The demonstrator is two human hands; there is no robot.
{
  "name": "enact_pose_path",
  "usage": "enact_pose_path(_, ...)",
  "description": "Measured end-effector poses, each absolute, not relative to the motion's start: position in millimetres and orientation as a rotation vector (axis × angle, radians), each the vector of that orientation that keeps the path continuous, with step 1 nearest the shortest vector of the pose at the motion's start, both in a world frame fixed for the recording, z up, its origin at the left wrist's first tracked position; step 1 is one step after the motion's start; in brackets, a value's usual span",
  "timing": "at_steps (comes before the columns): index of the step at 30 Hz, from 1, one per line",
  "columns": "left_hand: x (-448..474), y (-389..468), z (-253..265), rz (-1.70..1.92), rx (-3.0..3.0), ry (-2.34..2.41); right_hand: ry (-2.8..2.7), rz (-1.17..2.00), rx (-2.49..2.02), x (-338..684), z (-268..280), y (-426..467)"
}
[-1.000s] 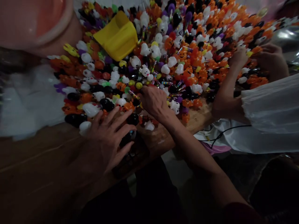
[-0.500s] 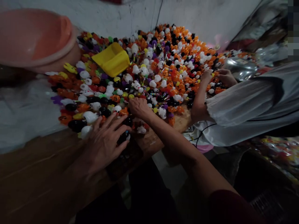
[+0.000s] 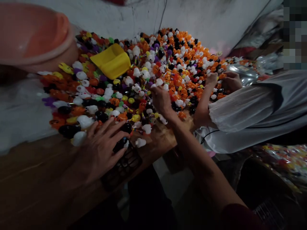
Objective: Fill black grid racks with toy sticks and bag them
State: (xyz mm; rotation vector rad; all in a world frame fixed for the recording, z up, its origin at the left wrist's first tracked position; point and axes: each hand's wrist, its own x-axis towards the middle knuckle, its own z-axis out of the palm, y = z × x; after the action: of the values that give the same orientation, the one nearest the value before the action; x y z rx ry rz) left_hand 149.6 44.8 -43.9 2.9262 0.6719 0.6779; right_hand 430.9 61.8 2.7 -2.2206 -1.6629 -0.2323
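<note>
At the near edge of the brown wooden table (image 3: pixel 157 145) lies a black slotted rack (image 3: pixel 129 166), partly hidden by the left hand (image 3: pixel 103 148). That hand is open, palm down, fingers spread at the near edge of a heap of small glossy plastic figures (image 3: pixel 178 92) in orange, white, black, yellow and purple. A rounded black figure (image 3: pixel 120 145) shows between its thumb and forefinger. Just right of it, a small white figure (image 3: pixel 140 142) lies on bare wood by the near edge. Farther in, the right hand (image 3: pixel 161 97) reaches into the heap with bent fingers; whether they grip anything cannot be told. Beyond, a yellow plastic scoop (image 3: pixel 116 64) rests on the heap, right of a pink plastic tub (image 3: pixel 54 51).
</note>
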Motion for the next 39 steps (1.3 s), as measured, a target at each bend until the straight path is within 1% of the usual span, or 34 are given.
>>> enact_pose_path(2,149,45,-45,0.684,2.912,0.681,-1.638,-0.259,-2.368,455,17,67)
enact_pose_path(4,148,46,-45,0.692,2.902,0.693,-1.705,-0.211,-2.495,475,27,72)
enact_pose_path(6,148,47,-45,0.685,2.915,0.678,-1.819,-0.186,-2.527,486,28,76)
enact_pose_path(13,150,48,-40,0.657,2.853,0.706,-2.029,-0.213,-2.464,487,-13,96)
enact_pose_path(16,150,47,-38,0.601,2.831,0.729,-1.997,-0.174,-2.447,487,-14,105)
enact_pose_path(20,148,50,-36,0.569,2.808,0.728,-1.824,-0.238,-2.293,482,16,109)
enact_pose_path(23,147,53,-37,0.547,2.773,0.733,-1.71,-0.338,-1.956,473,38,86)
enact_pose_path(25,147,53,-38,0.54,2.761,0.754,-1.515,-0.355,-1.745,462,37,49)
enact_pose_path(26,148,53,-38,0.54,2.755,0.764,-1.382,-0.314,-1.695,456,29,26)
enact_pose_path(28,148,53,-37,0.536,2.747,0.775,-1.206,-0.116,-1.65,440,-3,-23)
enact_pose_path(32,149,54,-34,0.483,2.753,0.79,-0.913,0.174,-1.67,406,-88,-98)
enact_pose_path(35,149,53,-32,0.458,2.771,0.81,-0.888,0.127,-1.748,389,-127,-116)
enact_pose_path(39,147,50,-31,0.505,2.759,0.782,-1.247,-0.097,-2.06,387,-130,-115)
